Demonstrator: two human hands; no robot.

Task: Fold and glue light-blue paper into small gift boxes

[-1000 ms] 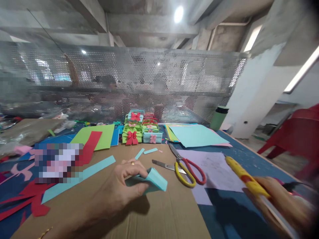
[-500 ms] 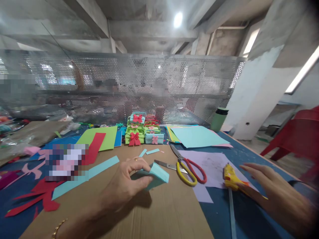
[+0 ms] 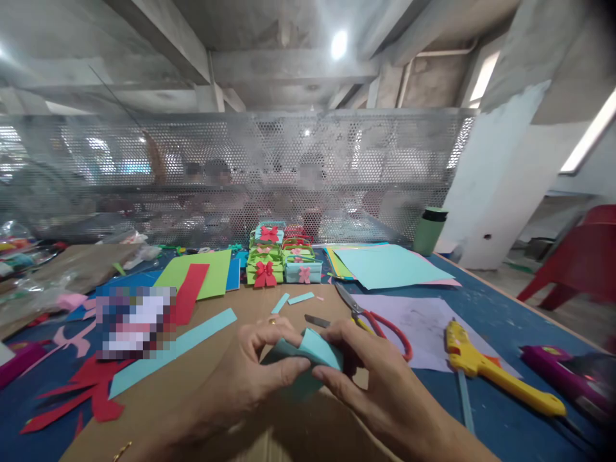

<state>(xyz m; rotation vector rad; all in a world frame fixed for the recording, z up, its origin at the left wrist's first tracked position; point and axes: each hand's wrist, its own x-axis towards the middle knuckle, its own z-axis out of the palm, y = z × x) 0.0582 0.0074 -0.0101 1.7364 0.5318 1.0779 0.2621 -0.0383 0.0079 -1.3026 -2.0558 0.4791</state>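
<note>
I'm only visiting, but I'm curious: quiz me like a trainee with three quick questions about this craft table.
1. True or false: the left hand and the right hand both grip the blue paper.
2. What lies to the right of the scissors? A) glue gun B) stapler C) cup
3. Fill in: the bottle by the mesh is ___.

Key: 1 true; 2 A; 3 green.

The cardboard (image 3: pixel 158 404) lies bare on our left as far as the blue strip (image 3: pixel 202 335). Scissors (image 3: pixel 380 321) lie just beside our right hand (image 3: pixel 380 391), the glue gun (image 3: pixel 486 367) farther out on the worktop (image 3: pixel 486 308). Paper boxes (image 3: pixel 282 263) stand across the far edge.
</note>
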